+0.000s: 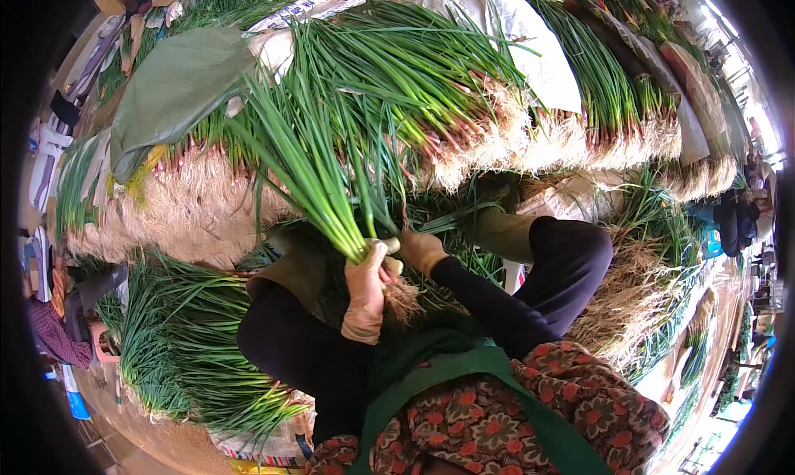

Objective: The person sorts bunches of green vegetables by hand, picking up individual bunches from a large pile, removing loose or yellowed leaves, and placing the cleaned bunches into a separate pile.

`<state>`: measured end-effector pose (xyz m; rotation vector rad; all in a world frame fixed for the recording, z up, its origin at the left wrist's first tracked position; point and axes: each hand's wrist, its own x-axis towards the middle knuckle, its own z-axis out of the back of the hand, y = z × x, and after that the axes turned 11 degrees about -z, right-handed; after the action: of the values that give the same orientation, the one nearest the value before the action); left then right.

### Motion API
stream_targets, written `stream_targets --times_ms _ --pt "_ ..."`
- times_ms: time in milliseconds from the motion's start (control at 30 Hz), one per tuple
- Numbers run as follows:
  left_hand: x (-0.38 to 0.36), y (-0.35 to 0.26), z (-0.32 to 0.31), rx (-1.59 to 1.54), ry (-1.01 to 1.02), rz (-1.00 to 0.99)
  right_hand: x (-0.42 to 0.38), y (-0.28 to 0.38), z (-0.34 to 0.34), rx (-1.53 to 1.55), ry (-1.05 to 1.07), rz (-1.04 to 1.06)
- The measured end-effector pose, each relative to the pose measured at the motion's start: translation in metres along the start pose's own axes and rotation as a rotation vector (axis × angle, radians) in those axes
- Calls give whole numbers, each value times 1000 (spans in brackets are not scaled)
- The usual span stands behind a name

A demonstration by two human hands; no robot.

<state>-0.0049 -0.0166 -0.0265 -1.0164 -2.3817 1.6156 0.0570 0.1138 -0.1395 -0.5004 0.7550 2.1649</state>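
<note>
A bunch of long green onions (319,185) is held in my left hand (366,293), with its leaves fanning up and to the left. Pale roots (403,299) hang below the fingers, which are wrapped round the stalks. Close on the right is my right hand (421,251), in a light glove, its fingers closed at the bunch's edge near some thin leaves. What those fingers hold, if anything, is too small to tell.
Rows of green onions (397,69) with roots toward me lie ahead. A green sheet (178,86) and a white sheet (538,44) cover parts of them. More onions are piled at the lower left (199,334) and right (633,293), beside my knees.
</note>
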Motion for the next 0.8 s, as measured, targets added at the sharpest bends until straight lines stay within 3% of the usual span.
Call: stream_targets --times_ms 67,100,200,267,333,367,400,500,567,633,733,767,800 --pt "10 -4 8 -16 -40 -98 -13 -55 -39 -337 271 325" --pt "17 1 16 -142 -20 -43 -13 -89 -66 -464 390 517" --pt "31 7 22 -465 -10 197 28 -141 -82 -580 666 365" --pt "35 23 30 -522 76 309 53 -105 -29 -276 96 291" --pt "34 20 25 -445 70 356 63 -52 28 420 -205 17" --pt "33 20 22 -457 68 355 73 -32 32 762 -132 45" --pt "30 15 17 -437 54 328 78 -14 39 784 -49 53" --pt "25 6 11 -426 56 229 104 -24 -14 -584 -525 525" --pt "28 6 11 -452 38 199 45 -15 -4 -328 142 336" --pt "32 8 11 -491 -12 217 13 -45 -14 -498 528 519" --pt "36 13 12 -452 -84 260 8 -28 41 -381 387 219" --pt "35 13 13 -439 -83 254 29 -31 45 -550 -33 312" --pt "34 11 12 -442 -83 256 63 -35 49 -253 -317 346"
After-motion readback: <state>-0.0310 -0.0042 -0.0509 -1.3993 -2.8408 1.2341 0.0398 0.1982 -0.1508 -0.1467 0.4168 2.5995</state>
